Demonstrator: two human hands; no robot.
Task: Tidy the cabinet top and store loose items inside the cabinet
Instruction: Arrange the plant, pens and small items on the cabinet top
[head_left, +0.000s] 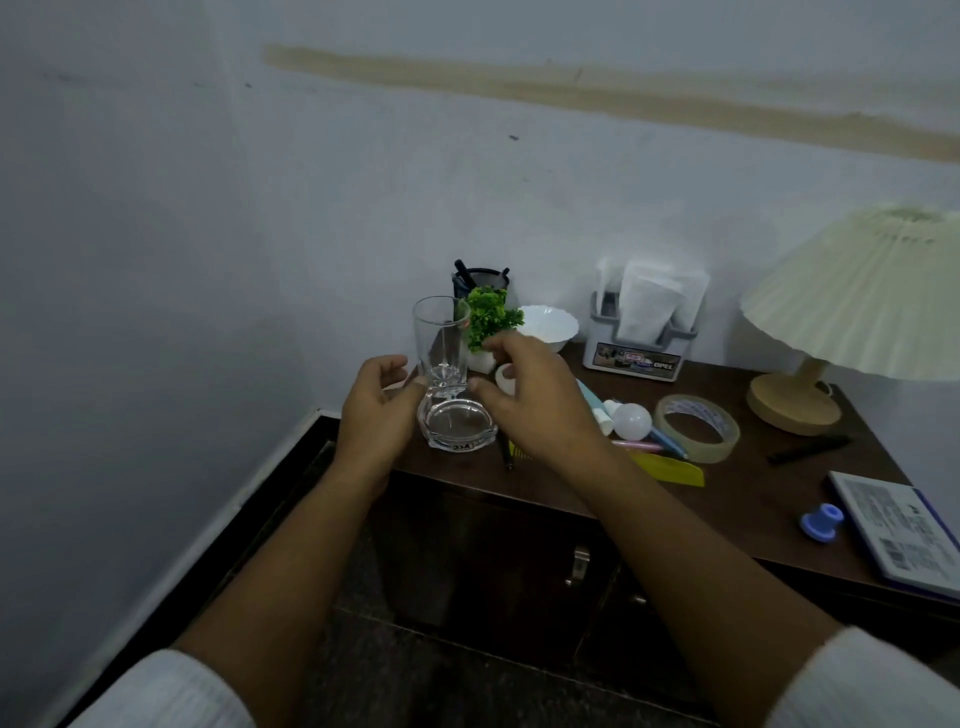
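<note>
Tall clear glass (440, 343) upright in glass ashtray (457, 423), left end of worktop (748, 483). Left hand (376, 410) loosely curled, fingertips at glass base; firm grip cannot tell. Right hand (524, 397) half open, thumb near glass, holding nothing. Tape roll (697, 427), bulb (631, 420), yellow comb (670, 467) right of hands. Cabinet doors (519, 566) closed.

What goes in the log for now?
left hand: at glass base | right hand: beside glass | glass: upright, over ashtray
</note>
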